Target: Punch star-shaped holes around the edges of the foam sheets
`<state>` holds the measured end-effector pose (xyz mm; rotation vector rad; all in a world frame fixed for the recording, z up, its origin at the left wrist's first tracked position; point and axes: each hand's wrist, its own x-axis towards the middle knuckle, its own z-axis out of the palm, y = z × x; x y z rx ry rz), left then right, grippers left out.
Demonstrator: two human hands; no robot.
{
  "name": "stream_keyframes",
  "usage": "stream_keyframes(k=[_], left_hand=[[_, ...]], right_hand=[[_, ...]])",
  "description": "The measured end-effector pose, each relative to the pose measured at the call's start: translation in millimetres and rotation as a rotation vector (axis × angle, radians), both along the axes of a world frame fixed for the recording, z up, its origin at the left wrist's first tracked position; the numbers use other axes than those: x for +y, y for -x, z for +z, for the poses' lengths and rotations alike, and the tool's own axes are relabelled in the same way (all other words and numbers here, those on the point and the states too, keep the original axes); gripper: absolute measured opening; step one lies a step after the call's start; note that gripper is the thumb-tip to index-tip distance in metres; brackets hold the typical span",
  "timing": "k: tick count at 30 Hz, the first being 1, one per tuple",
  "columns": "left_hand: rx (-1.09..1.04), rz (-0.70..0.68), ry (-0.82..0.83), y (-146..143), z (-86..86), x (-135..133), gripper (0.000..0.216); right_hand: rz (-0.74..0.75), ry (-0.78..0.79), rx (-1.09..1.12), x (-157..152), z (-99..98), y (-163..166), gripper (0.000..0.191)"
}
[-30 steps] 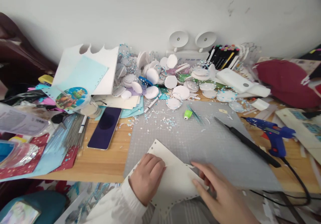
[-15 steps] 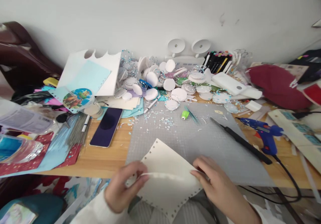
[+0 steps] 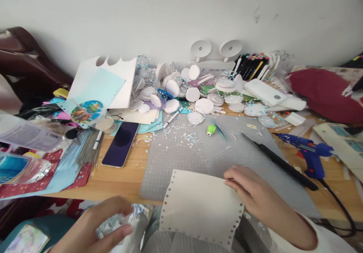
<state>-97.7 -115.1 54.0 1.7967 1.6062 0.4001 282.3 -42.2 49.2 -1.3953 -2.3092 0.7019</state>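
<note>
A cream sheet of paper (image 3: 201, 207) with small shapes punched along its edges hangs over the near edge of the table. My right hand (image 3: 249, 192) pinches its upper right corner between thumb and fingers. Off to the left, apart from the sheet, my left hand (image 3: 99, 222) holds nothing, its thumb and fingers spread. Beyond the sheet lies a grey cutting mat (image 3: 184, 160) strewn with tiny punched paper bits. A small green punch (image 3: 211, 130) rests on the mat beside some thin blue strips.
A blue glue gun (image 3: 307, 151) and a black-handled knife-like tool (image 3: 279, 160) lie at right. At left are a phone (image 3: 120, 144) and a bundle of thin wires (image 3: 87, 145). White discs (image 3: 172, 88) are heaped at the back, near a marker set (image 3: 252, 66).
My left hand has let go of the paper and moved left, opening. The sheet has unbent and turned, still held by my right hand. The view has shifted slightly.
</note>
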Motion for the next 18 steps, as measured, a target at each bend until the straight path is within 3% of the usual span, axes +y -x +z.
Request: stream_keyframes(k=[2,4,6,9,13,15,18], left_hand=[[-0.054,-0.101,-0.111,-35.2,14.1,34.0,0.048],[-0.025,-0.281,-0.143,-62.8,18.4,68.6,0.047],[-0.073,-0.489,-0.098,-82.8,14.2,98.4,0.035],[-0.251,-0.679,0.027,-102.7,-0.2,129.9,0.042],[-0.410,-0.681,0.158,-116.0,-18.2,151.8,0.047],[-0.470,-0.648,0.178,-117.1,-24.7,156.0,0.045],[-0.537,-0.612,0.216,-113.6,-31.8,155.5,0.045]], right_hand=[[0.036,0.008,0.017,3.0,7.4,2.7,0.018],[0.052,0.014,0.034,5.7,14.2,4.0,0.019],[0.058,0.028,0.053,11.4,19.8,3.6,0.017],[0.020,0.034,0.112,32.2,23.0,1.2,0.016],[-0.176,-0.192,0.080,79.9,10.7,1.7,0.018],[-0.159,-0.255,0.007,102.6,-0.9,5.1,0.021],[-0.086,-0.189,0.005,123.9,-14.3,12.3,0.020]])
